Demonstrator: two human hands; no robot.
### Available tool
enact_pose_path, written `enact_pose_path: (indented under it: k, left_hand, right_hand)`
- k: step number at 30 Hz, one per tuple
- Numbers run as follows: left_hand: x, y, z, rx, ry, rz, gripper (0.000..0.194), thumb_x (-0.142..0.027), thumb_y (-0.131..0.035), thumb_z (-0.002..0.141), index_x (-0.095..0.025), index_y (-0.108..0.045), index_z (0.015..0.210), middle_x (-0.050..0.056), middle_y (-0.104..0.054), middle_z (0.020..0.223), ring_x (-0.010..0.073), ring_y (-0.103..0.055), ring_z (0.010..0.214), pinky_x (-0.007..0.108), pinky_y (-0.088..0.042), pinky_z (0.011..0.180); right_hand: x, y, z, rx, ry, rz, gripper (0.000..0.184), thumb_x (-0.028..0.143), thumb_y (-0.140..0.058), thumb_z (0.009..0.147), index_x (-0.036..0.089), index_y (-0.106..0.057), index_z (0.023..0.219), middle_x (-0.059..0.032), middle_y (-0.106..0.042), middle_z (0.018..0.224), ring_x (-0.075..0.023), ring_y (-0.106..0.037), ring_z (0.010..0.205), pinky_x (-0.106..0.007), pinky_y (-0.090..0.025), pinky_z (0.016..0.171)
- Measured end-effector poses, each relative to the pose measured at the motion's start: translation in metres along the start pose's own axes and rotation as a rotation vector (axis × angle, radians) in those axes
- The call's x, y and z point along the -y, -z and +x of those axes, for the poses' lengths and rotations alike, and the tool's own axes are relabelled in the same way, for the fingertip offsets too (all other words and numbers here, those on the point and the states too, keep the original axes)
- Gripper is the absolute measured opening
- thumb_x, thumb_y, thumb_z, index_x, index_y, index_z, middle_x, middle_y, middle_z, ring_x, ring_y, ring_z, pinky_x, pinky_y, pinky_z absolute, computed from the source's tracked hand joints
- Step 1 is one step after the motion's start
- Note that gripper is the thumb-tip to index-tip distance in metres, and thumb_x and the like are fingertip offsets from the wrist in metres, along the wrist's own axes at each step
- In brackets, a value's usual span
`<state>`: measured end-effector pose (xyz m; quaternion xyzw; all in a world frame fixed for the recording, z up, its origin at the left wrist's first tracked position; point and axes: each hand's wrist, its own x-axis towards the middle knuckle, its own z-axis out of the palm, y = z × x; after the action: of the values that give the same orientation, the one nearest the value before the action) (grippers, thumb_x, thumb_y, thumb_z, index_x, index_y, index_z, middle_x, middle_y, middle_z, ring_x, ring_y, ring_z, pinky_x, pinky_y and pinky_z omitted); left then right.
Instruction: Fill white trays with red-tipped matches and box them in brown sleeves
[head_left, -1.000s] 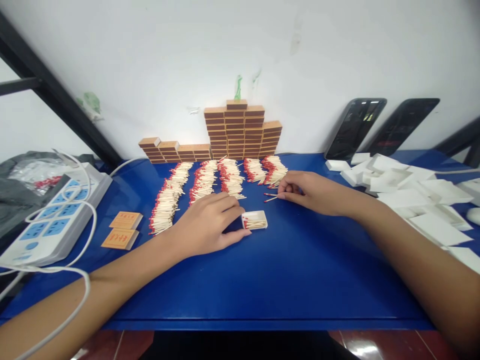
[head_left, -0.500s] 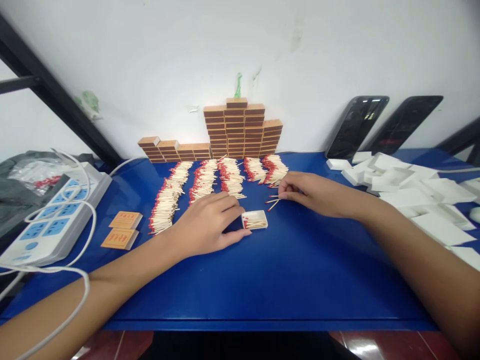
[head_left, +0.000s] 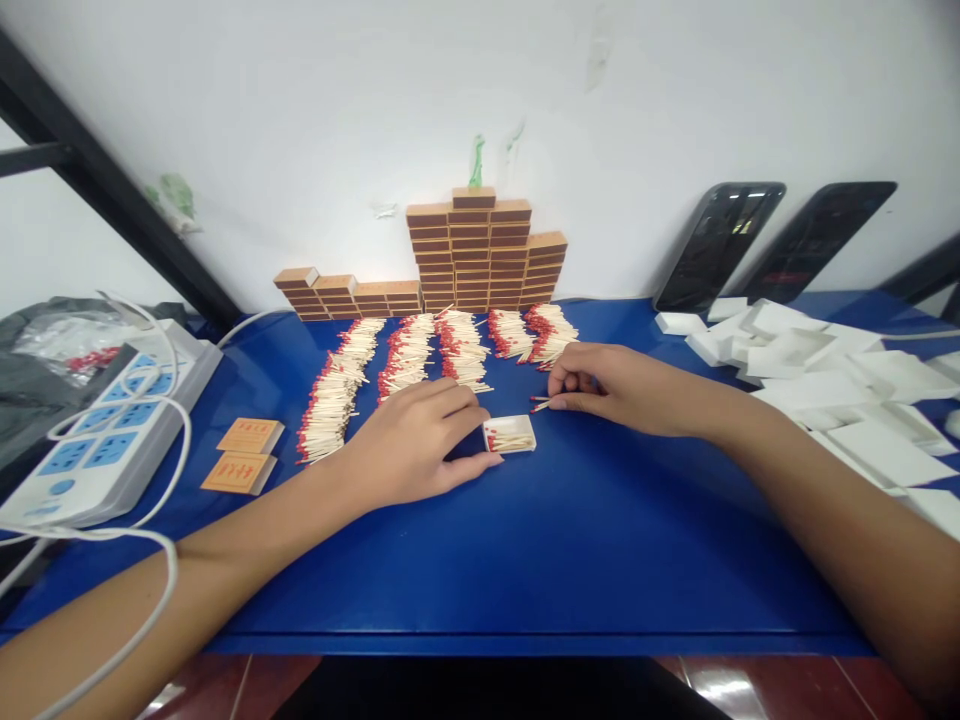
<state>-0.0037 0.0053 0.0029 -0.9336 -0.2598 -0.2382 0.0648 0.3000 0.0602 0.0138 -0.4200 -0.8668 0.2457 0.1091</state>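
A small white matchbox tray (head_left: pixel 529 441) lies on the blue table with some red-tipped matches (head_left: pixel 511 441) in it. My left hand (head_left: pixel 427 440) grips the tray's left end between thumb and fingers. To the right of the tray, my right hand (head_left: pixel 589 380) pinches matches (head_left: pixel 540 403) just above the table, their red heads pointing left. Behind both hands, rows of loose matches (head_left: pixel 330 400) lie in several piles; the smaller pile (head_left: pixel 551 335) at the right end is closest to my right hand.
Brown-sided matchboxes (head_left: pixel 472 255) are stacked against the wall. Two orange box sleeves (head_left: pixel 240 470) lie at left, beside a white power strip (head_left: pixel 112 440) with loose cables. White empty trays (head_left: pixel 825 375) are heaped at right, before two phones (head_left: pixel 724 245) leaning on the wall.
My right hand has moved slightly left, towards the tray, with the matches pinched in its fingers. My left hand stays at the tray. The view has shifted slightly.
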Motion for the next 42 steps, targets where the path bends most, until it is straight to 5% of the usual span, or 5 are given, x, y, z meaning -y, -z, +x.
enact_pose_path:
  k: [7,12,24,33,42]
  left_hand:
    - [0.000,-0.001,0.000,-0.003,0.001,-0.010,0.034,-0.046,-0.067,0.103,-0.013,-0.075,0.106,0.008,-0.076,0.098,0.0232,-0.072,0.089,0.038,-0.061,0.082]
    - [0.001,-0.001,-0.001,0.001,0.022,0.005,0.035,-0.047,-0.067,0.103,-0.013,-0.076,0.106,0.008,-0.076,0.098,0.0238,-0.073,0.090,0.039,-0.061,0.082]
    - [0.003,0.000,0.000,0.009,0.036,-0.014,0.034,-0.047,-0.068,0.103,-0.014,-0.075,0.104,0.008,-0.076,0.099,0.0228,-0.072,0.090,0.038,-0.060,0.081]
    - [0.001,-0.001,0.000,0.002,0.029,-0.037,0.033,-0.045,-0.069,0.103,-0.013,-0.076,0.107,0.008,-0.076,0.099,0.0237,-0.073,0.092,0.039,-0.061,0.084]
    - [-0.001,0.000,0.000,-0.002,0.012,-0.012,0.035,-0.047,-0.065,0.104,-0.014,-0.075,0.106,0.008,-0.076,0.097,0.0231,-0.072,0.090,0.038,-0.061,0.082]
  right_hand:
    - [0.004,-0.003,-0.001,0.009,0.016,-0.023,0.034,0.049,-0.052,0.106,0.023,-0.067,0.090,-0.0086,-0.071,0.100,-0.0253,-0.063,0.091,-0.038,-0.047,0.080]
    - [0.020,-0.002,-0.005,-0.087,0.076,0.022,0.028,0.047,-0.055,0.106,0.024,-0.066,0.094,-0.0054,-0.069,0.092,-0.0227,-0.060,0.084,-0.036,-0.044,0.074]
    - [0.051,-0.035,-0.007,-0.114,0.122,0.036,0.011,0.029,-0.060,0.105,0.023,-0.068,0.100,-0.0042,-0.068,0.100,-0.0173,-0.061,0.082,-0.032,-0.046,0.074]
    - [0.000,0.003,0.001,-0.380,0.078,-0.164,0.014,0.030,-0.063,0.098,0.021,-0.074,0.095,-0.0067,-0.067,0.093,-0.0196,-0.060,0.076,-0.033,-0.045,0.069]
    - [-0.027,0.001,0.009,-0.308,0.007,-0.179,0.020,0.036,-0.063,0.096,0.022,-0.077,0.100,-0.0086,-0.069,0.092,-0.0237,-0.064,0.079,-0.037,-0.050,0.073]
